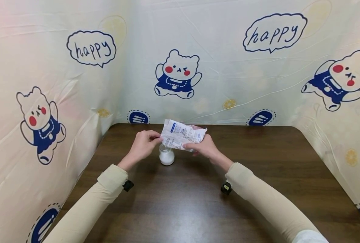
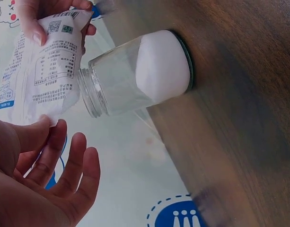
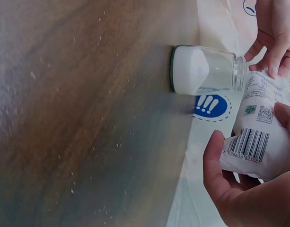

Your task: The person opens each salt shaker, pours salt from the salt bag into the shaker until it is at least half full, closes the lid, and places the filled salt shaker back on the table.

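A white printed plastic bag (image 1: 183, 134) is tilted over a clear glass jar (image 1: 167, 156) standing on the table. White granules (image 2: 163, 66) fill roughly the lower half of the jar, heaped to a slope. My right hand (image 1: 205, 146) grips the bag's right end, thumb on the near face, close to the barcode (image 3: 249, 144). At the opposite end, my left hand (image 1: 143, 145) pinches a lower corner of the bag between thumb and index finger, the other fingers loosely spread. The bag's edge lies at the jar's mouth (image 2: 92, 92); its opening is hidden from me.
The brown wooden table (image 1: 180, 202) spreads around the jar. Small white grains (image 3: 73, 191) are scattered on its surface in the right wrist view. A pale printed cloth (image 1: 216, 74) with bears hangs behind and at both sides.
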### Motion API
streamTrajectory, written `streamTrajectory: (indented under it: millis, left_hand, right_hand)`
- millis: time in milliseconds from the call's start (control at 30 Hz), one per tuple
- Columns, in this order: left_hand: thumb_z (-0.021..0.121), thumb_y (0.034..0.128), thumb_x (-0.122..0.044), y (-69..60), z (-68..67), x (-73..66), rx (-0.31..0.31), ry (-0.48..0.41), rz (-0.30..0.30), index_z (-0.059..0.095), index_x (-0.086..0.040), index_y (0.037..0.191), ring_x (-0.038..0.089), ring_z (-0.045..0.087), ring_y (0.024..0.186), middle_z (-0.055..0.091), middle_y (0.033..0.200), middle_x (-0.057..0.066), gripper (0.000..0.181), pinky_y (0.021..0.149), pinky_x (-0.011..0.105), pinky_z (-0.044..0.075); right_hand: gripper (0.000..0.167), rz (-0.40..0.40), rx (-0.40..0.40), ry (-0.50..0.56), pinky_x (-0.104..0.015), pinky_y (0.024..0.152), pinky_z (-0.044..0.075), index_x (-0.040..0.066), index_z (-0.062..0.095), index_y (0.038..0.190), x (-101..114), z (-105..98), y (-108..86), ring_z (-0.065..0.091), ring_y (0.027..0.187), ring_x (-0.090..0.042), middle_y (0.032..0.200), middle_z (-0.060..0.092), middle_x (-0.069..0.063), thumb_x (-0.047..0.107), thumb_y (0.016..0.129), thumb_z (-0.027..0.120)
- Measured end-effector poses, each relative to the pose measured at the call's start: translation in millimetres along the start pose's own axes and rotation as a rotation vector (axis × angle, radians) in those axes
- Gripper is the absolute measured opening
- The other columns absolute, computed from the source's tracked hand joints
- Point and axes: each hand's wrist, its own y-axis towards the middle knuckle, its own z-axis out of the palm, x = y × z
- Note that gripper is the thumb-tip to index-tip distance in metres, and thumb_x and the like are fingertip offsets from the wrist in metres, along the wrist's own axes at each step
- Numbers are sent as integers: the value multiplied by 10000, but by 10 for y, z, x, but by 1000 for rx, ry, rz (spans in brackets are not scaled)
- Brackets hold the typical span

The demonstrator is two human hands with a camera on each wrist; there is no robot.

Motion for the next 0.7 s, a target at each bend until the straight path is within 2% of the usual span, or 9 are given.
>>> streamTrajectory:
  millis: [200, 500, 700]
  left_hand:
    - [752, 972, -24, 15, 9, -10, -6, 2, 6, 803, 11, 1050, 262, 667, 836, 772, 1021, 130, 99, 712, 383, 546]
    - [743, 983, -39, 14, 41, -39, -26, -4, 0, 793, 14, 1070, 270, 676, 862, 771, 1025, 134, 113, 755, 417, 558]
    - [744, 984, -43, 21, 57, -76, -32, -13, -1, 794, 10, 1074, 266, 668, 851, 768, 1028, 133, 115, 736, 405, 563]
  right_hand:
    - [758, 30, 0, 47, -690, 792, 556, 246, 575, 1483, -25, 19, -43, 719, 887, -229, 1202, 742, -65, 112, 821, 921]
    - [784, 57, -27, 96, -574, 741, 607, 208, 520, 1507, -61, 54, -83, 725, 897, -235, 1231, 721, -76, 114, 835, 912]
    - [806, 73, -61, 138, -575, 725, 608, 200, 514, 1509, -94, 73, -104, 715, 848, -225, 1195, 725, -87, 94, 819, 918]
